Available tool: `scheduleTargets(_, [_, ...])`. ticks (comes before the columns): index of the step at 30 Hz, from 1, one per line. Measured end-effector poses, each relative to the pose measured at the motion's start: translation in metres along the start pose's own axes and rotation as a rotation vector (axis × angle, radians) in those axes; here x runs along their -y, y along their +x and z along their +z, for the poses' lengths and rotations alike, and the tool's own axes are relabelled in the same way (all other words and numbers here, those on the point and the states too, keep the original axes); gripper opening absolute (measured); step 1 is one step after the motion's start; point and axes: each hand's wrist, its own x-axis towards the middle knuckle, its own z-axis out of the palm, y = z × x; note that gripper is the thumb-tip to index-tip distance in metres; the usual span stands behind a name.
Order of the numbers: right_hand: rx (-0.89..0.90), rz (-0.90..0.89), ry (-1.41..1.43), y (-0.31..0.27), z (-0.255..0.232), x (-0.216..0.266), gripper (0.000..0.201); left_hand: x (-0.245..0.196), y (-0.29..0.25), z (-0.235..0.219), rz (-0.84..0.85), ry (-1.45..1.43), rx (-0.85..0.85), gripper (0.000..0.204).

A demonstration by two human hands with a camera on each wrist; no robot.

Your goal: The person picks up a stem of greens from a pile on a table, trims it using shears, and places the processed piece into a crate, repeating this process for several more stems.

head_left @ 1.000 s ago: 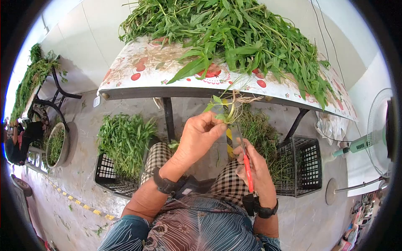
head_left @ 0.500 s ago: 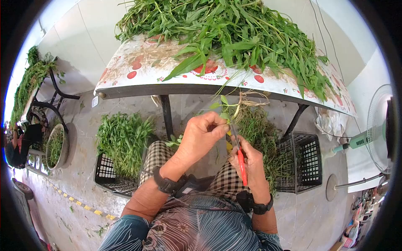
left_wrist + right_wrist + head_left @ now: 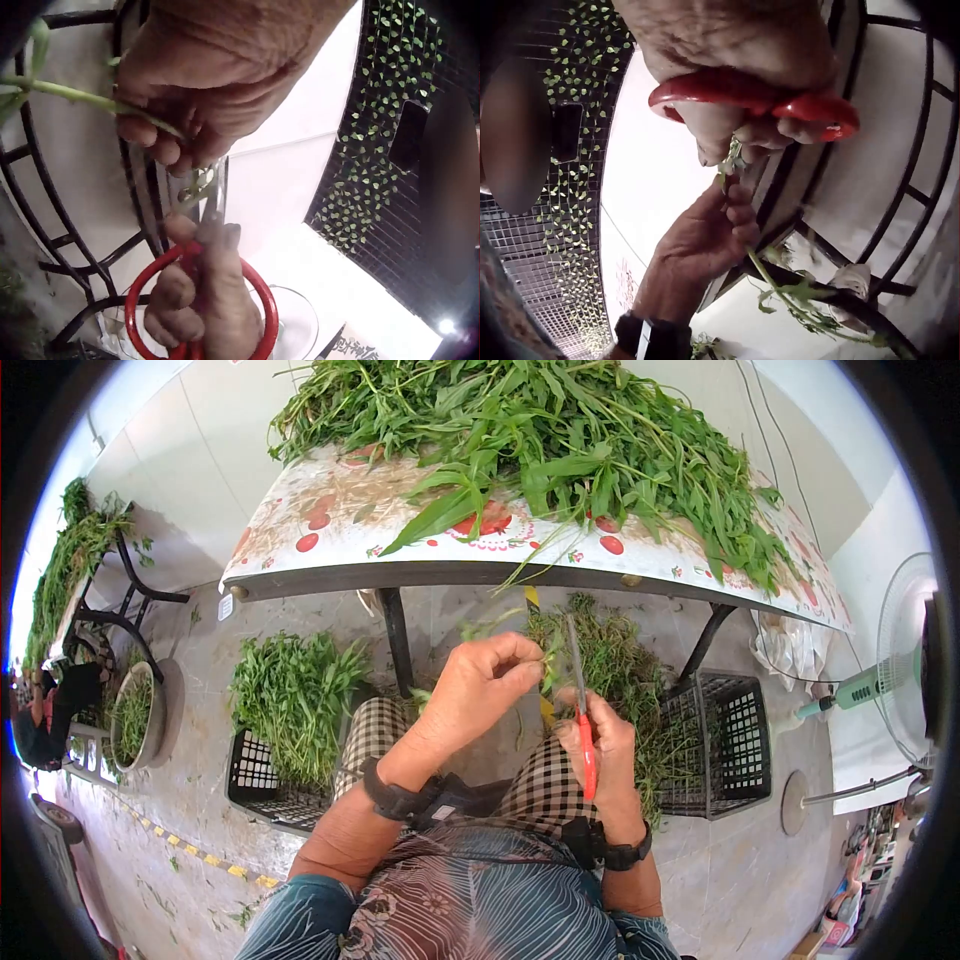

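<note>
My left hand [image 3: 480, 690] pinches a leafy green plant stem [image 3: 776, 294] between thumb and fingertips, in front of the table's edge. The stem's leafy part trails out past the fingers in the left wrist view, and a short end shows by the fingertips. My right hand [image 3: 610, 745] holds red-handled scissors [image 3: 587, 760], fingers through the loops, blades pointing up and away just right of the left fingertips. On the table [image 3: 290, 575] beyond both hands lies a large heap of leafy green stems [image 3: 560, 450].
Under the table's left side stands a black crate [image 3: 255, 770] with leafy greens [image 3: 295, 690]. Another black crate [image 3: 740, 750] stands right, beside a pile of trimmings [image 3: 610, 670]. A green fan [image 3: 865, 695] is at far right. A round tub [image 3: 155, 710] and another person [image 3: 60, 710] are at left.
The pale roots that stuck out at the stem's end beyond the left fingertips are gone from there. The scissors moved left to the stem, then slightly back right. The left hand stayed nearly in place.
</note>
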Motion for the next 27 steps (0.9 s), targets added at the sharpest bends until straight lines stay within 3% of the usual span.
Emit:
scheduleTargets(4, [-0.184, -0.083, 0.012, 0.004, -0.002, -0.008, 0.031, 0.01, -0.002, -0.002, -0.044, -0.167, 0.002, 0.011])
scheduleTargets(5, [-0.181, 0.041, 0.235, 0.003, -0.003, -0.012, 0.028, 0.011, -0.001, -0.003, -0.017, -0.261, -0.012, 0.013])
scheduleTargets(8, [-0.223, 0.088, 0.395, 0.001, -0.005, -0.02, 0.028, 0.009, 0.004, -0.012, 0.066, -0.55, -0.069, 0.017])
scheduleTargets(9, [-0.219, 0.05, 0.286, 0.0, -0.007, -0.018, 0.027, 0.004, 0.007, -0.018, 0.096, -0.647, -0.096, 0.018])
scheduleTargets(12, [-0.23, 0.073, 0.334, -0.001, -0.013, -0.023, 0.026, -0.015, 0.012, -0.045, 0.167, -0.858, -0.194, 0.019])
scheduleTargets(13, [-0.243, 0.162, 0.39, 0.001, -0.017, -0.019, 0.024, -0.017, 0.013, -0.057, 0.208, -0.935, -0.17, 0.019])
scheduleTargets(16, [-0.229, 0.089, 0.616, 0.0, -0.028, -0.01, 0.027, -0.024, 0.007, -0.084, 0.319, -1.103, -0.126, 0.02])
scheduleTargets(20, [-0.169, 0.024, 0.592, -0.001, -0.047, -0.014, 0.04, -0.032, 0.001, -0.113, 0.344, -1.275, -0.175, 0.013])
scheduleTargets(24, [-0.068, 0.077, 0.538, -0.006, -0.052, -0.008, 0.062, -0.03, 0.0, -0.144, 0.416, -1.42, -0.133, 0.011])
scheduleTargets(25, [-0.009, 0.171, 0.478, -0.009, -0.055, 0.0, 0.077, -0.031, -0.002, -0.148, 0.415, -1.459, -0.14, 0.011])
scheduleTargets(27, [0.062, 0.186, 0.512, -0.013, -0.05, 0.007, 0.083, -0.036, -0.005, -0.153, 0.41, -1.523, -0.178, 0.008])
